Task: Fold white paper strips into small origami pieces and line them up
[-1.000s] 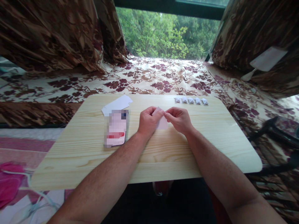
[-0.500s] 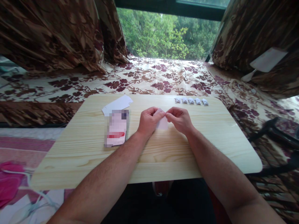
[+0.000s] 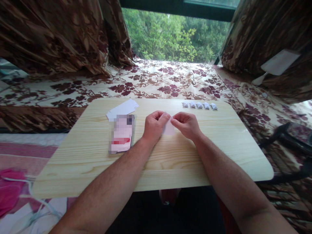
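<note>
A small white piece of paper (image 3: 169, 129) is pinched between my two hands above the middle of the wooden table (image 3: 170, 162). On its left side my left hand (image 3: 155, 123) is closed, thumb pressed on the paper's upper part. My right hand (image 3: 185, 124) grips the upper right edge with thumb and fingertips. The two hands' fingertips nearly meet, and they hide the paper's top, so its folds there are hard to make out.
Several small folded white paper pieces (image 3: 200, 105) stand in a row at the table's back right. White paper strips (image 3: 123, 109) lie at the back left, with a phone (image 3: 122, 135), its screen blurred, in front of them. Floral curtains (image 3: 68, 35) flank the window.
My left thumb has shifted up slightly along the paper, and my right fingertips have moved a little left. The paper's upper part is now more covered. Everything else stays put.
</note>
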Demonstrator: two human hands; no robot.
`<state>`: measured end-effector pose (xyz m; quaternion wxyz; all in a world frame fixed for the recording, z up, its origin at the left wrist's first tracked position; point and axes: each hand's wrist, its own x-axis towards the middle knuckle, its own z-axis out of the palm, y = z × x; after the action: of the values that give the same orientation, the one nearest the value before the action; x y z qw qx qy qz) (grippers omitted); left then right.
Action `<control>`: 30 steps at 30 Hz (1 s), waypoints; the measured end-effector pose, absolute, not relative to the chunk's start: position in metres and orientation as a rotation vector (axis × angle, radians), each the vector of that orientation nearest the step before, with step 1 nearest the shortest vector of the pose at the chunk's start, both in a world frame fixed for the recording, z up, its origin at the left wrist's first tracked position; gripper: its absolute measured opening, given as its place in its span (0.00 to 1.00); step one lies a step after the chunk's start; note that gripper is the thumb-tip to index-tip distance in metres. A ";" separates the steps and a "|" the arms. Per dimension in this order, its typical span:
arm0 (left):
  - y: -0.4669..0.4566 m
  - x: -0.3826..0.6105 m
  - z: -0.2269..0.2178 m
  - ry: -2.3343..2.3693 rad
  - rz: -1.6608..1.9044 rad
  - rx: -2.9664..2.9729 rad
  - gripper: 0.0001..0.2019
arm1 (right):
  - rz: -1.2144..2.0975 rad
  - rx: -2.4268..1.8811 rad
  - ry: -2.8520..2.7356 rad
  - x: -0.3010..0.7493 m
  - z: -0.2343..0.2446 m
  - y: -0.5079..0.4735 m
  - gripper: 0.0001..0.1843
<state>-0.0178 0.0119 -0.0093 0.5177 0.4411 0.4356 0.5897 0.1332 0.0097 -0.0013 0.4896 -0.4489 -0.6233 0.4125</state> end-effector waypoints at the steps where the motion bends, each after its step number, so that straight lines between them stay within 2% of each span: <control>1: 0.012 -0.018 -0.010 1.039 1.416 1.050 0.14 | 1.011 -1.095 -1.517 0.133 -0.002 0.010 0.15; 12: 0.011 -0.019 -0.009 1.034 1.398 1.118 0.13 | 1.041 -1.067 -1.519 0.134 -0.001 0.010 0.15; 19: 0.011 -0.019 -0.010 1.054 1.387 1.203 0.12 | 0.927 -1.100 -1.548 0.134 -0.001 0.009 0.13; 30: 0.014 -0.017 -0.012 0.994 1.471 1.015 0.10 | 0.863 -1.140 -1.611 0.133 0.002 0.007 0.11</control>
<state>-0.0173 0.0138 -0.0119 0.5213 0.4235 0.4149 0.6138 0.1333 0.0067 0.0018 0.4741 -0.4659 -0.6586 0.3527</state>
